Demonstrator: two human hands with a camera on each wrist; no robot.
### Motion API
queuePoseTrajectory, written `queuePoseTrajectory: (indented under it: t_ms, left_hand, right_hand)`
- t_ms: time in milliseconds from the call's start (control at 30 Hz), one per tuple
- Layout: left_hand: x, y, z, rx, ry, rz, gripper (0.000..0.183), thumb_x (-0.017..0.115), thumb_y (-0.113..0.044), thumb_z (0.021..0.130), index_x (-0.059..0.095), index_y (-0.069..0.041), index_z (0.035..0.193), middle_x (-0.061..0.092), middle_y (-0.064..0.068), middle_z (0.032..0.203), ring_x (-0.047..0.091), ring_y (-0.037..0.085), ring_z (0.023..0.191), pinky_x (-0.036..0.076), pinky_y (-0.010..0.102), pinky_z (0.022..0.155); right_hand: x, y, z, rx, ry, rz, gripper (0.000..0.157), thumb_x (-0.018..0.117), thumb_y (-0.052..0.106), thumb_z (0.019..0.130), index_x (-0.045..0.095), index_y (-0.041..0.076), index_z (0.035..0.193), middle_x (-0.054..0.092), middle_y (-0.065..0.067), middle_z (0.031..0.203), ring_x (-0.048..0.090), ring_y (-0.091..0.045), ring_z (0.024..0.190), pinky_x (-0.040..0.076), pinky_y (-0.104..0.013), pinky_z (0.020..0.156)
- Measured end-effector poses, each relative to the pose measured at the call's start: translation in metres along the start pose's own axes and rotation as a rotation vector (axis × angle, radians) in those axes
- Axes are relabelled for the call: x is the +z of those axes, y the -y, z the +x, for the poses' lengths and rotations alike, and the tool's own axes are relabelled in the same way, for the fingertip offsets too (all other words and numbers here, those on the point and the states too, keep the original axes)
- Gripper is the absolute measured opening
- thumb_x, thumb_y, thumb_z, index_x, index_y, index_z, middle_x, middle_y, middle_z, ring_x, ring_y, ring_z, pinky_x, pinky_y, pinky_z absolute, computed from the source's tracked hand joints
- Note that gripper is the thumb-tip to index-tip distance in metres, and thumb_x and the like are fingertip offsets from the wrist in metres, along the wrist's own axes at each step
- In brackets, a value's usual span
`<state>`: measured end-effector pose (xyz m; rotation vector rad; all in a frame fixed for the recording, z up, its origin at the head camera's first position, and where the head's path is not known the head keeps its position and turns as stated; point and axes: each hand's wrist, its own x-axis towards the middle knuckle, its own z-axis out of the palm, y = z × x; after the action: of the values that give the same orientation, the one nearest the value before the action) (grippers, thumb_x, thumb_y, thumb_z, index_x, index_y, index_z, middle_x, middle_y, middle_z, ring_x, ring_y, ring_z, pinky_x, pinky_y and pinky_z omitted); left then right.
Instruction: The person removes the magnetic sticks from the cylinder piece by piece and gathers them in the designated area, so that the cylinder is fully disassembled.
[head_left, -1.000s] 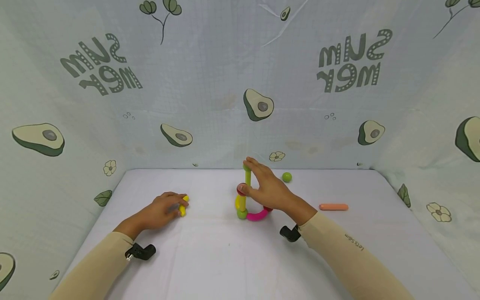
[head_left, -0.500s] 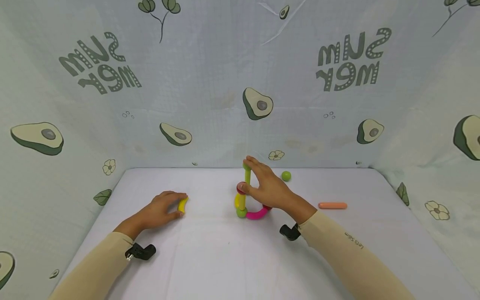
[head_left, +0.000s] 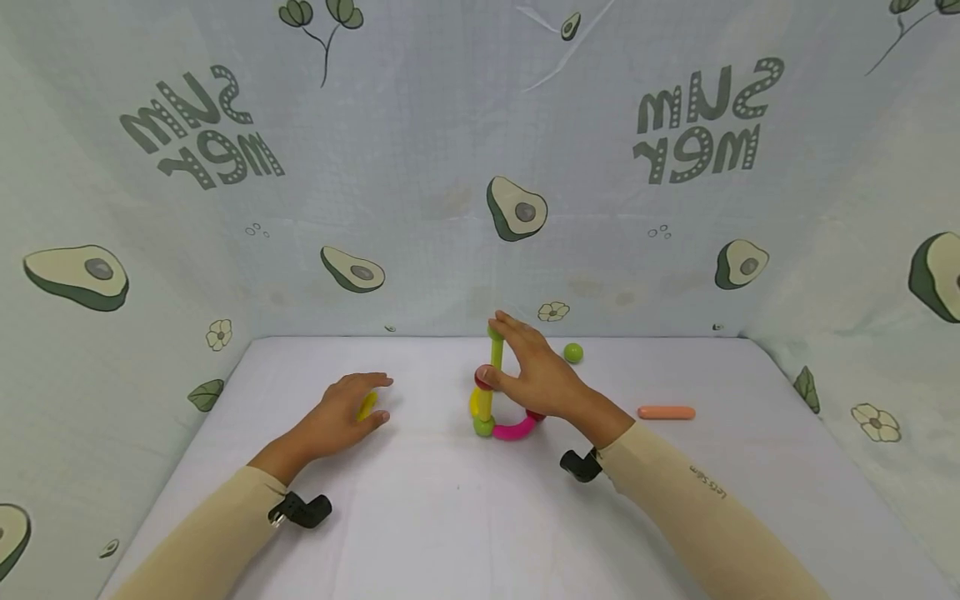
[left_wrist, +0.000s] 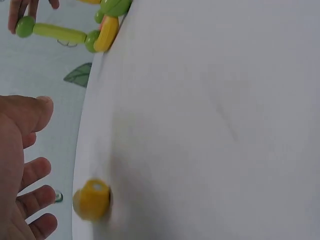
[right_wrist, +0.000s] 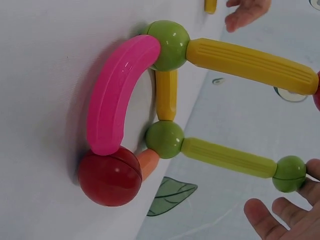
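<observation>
My left hand [head_left: 341,423] is over a short curved yellow rod [head_left: 367,406], fingers and thumb spread apart with nothing between them. In the left wrist view this yellow rod [left_wrist: 94,202] lies on the table just beyond the fingertips. My right hand [head_left: 543,379] rests on a ball-and-rod toy frame: its fingertips touch a green ball [right_wrist: 289,173] topping an upright light green rod [right_wrist: 227,156]. The thumb is at a red ball [head_left: 482,377] on an upright yellow rod [right_wrist: 250,65]. Below, a pink curved rod [right_wrist: 112,95] joins a lower red ball [right_wrist: 110,177].
A loose green ball [head_left: 573,353] sits near the table's back edge. To the right lies a straight orange rod [head_left: 666,412]. A printed cloth backdrop [head_left: 442,150] stands behind the white table [head_left: 450,517].
My left hand held the yellow rod between thumb and fingers; now it has let go, spread and shifted slightly right. The right hand stays in place on the toy frame.
</observation>
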<state>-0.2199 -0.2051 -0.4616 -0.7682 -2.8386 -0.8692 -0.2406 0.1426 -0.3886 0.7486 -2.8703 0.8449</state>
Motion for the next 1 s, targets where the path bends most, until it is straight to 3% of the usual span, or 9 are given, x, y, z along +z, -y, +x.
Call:
queuePoseTrajectory:
  t_ms: [233, 400, 567, 733, 1000]
  left_hand:
    - [0.019, -0.040, 0.015, 0.017, 0.013, -0.043, 0.050, 0.072, -0.026, 0.098, 0.056, -0.011, 0.143, 0.056, 0.005, 0.146, 0.047, 0.031, 0.138, 0.036, 0.055, 0.113]
    - [0.038, -0.058, 0.023, -0.006, 0.063, -0.104, 0.051, 0.069, -0.029, 0.100, 0.054, -0.013, 0.146, 0.056, 0.003, 0.145, 0.054, 0.026, 0.131, 0.043, 0.050, 0.109]
    - [0.053, -0.067, 0.026, 0.014, 0.111, -0.116, 0.053, 0.067, -0.031, 0.101, 0.050, -0.013, 0.149, 0.056, 0.001, 0.145, 0.057, 0.021, 0.126, 0.046, 0.045, 0.107]
    - [0.062, -0.075, 0.028, 0.025, 0.115, -0.131, 0.056, 0.065, -0.031, 0.102, 0.046, -0.011, 0.151, 0.055, 0.002, 0.146, 0.057, 0.020, 0.126, 0.047, 0.044, 0.106]
    - [0.069, -0.082, 0.034, -0.017, 0.098, -0.123, 0.058, 0.065, -0.031, 0.102, 0.044, -0.014, 0.153, 0.056, -0.001, 0.144, 0.057, 0.016, 0.123, 0.048, 0.041, 0.105]
  right_hand:
    - [0.003, 0.000, 0.000, 0.004, -0.016, 0.007, 0.078, 0.063, 0.050, 0.098, 0.031, 0.017, 0.161, 0.016, 0.003, 0.170, 0.014, -0.027, 0.155, 0.027, -0.062, 0.116]
    - [0.003, 0.002, 0.001, -0.012, -0.025, 0.008, 0.078, 0.064, 0.050, 0.098, 0.032, 0.015, 0.161, 0.017, 0.000, 0.170, 0.013, -0.028, 0.156, 0.025, -0.063, 0.117]
    - [0.002, 0.003, -0.001, -0.028, -0.031, 0.011, 0.081, 0.063, 0.052, 0.098, 0.030, 0.014, 0.161, 0.016, -0.002, 0.170, 0.012, -0.029, 0.156, 0.025, -0.065, 0.115]
    - [-0.001, 0.002, -0.008, -0.006, -0.043, 0.052, 0.086, 0.061, 0.055, 0.098, 0.024, 0.013, 0.163, 0.013, -0.006, 0.171, 0.014, -0.033, 0.155, 0.027, -0.067, 0.113]
    - [-0.002, -0.013, -0.027, 0.140, -0.046, 0.085, 0.093, 0.066, 0.046, 0.097, 0.012, 0.010, 0.164, 0.020, -0.021, 0.166, 0.026, -0.044, 0.148, 0.035, -0.070, 0.106]
